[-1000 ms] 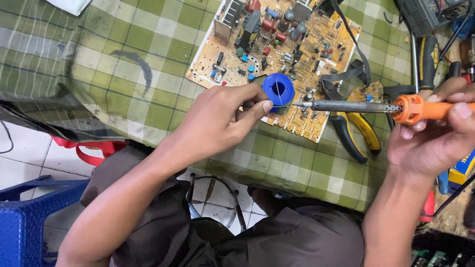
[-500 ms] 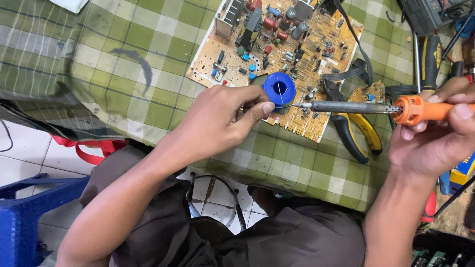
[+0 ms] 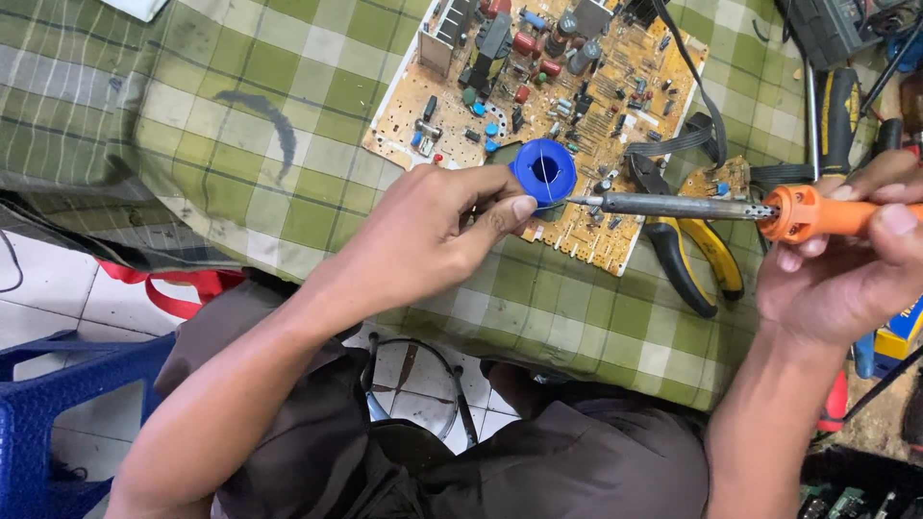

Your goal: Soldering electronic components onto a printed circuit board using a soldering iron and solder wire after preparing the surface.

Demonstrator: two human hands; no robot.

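We are looking down at our two hands working over a counter (image 3: 240, 183) draped in a green checked cloth. Our left hand (image 3: 423, 240) is resting on the cloth at the near edge of a tan circuit board (image 3: 548, 106), its fingers (image 3: 510, 213) curled and pinching a blue spool of solder (image 3: 543, 171) from the side; the spool is standing on edge, its round face and centre hole turned up toward us, and it is touching the near part of the board. Our right hand (image 3: 846, 269) is gripping the orange handle of a soldering iron (image 3: 731, 208), fingers wrapped and pressed closed around it, thumb lying along the top. The iron is lying almost level, its metal shaft reaching leftward across the board's corner, and its tip is sitting just beside the spool, right at the edge of it; we cannot tell whether tip and solder are actually touching. Under the shaft, yellow-handled pliers (image 3: 697, 264) are lying on the cloth beside the board. A grey ribbon cable (image 3: 673, 144) is trailing off the board's right side. Below the counter edge, a blue plastic stool (image 3: 48, 404) is standing on the tiled floor at our left.
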